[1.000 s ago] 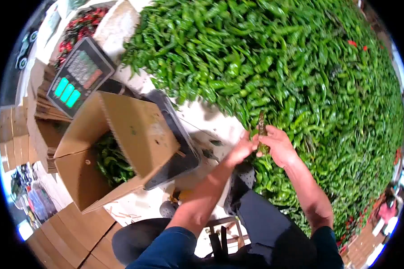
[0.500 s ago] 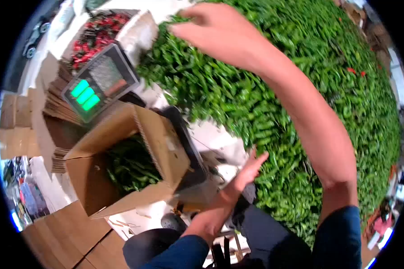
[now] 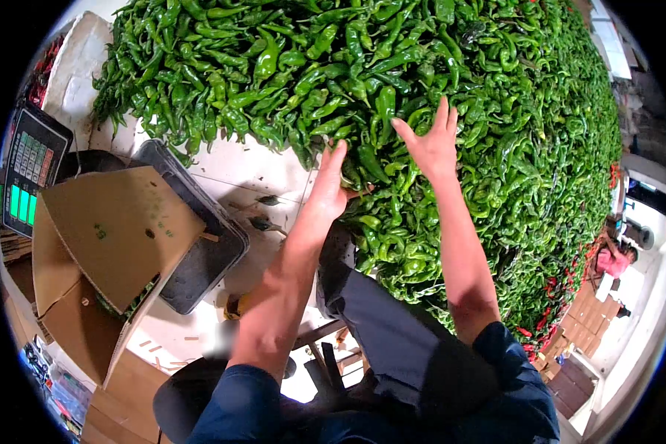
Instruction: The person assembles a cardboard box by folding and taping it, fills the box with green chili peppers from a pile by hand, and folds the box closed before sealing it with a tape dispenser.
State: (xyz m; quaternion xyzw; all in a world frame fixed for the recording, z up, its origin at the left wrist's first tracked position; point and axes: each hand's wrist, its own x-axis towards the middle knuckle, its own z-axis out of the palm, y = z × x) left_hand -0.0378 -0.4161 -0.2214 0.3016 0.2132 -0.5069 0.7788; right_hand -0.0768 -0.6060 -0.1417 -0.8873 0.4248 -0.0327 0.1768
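Observation:
A large heap of green peppers fills the middle and right. My left hand is at the heap's near left edge, thumb and fingers apart, with peppers beside and partly behind it; nothing is clearly gripped. Over the peppers to its right, my right hand is spread open and holds nothing. At the left, an open cardboard box stands on a black scale platform, its raised flap hiding most of the green peppers inside.
The scale display stands behind the box, glowing green. Red peppers lie in a sack at the upper left. Loose stems are scattered on the floor. A person in pink is far off at the right.
My right hand has come back from the heap's upper left to above its middle. The dark pepper held a second ago is gone from my hands. The view has swung right.

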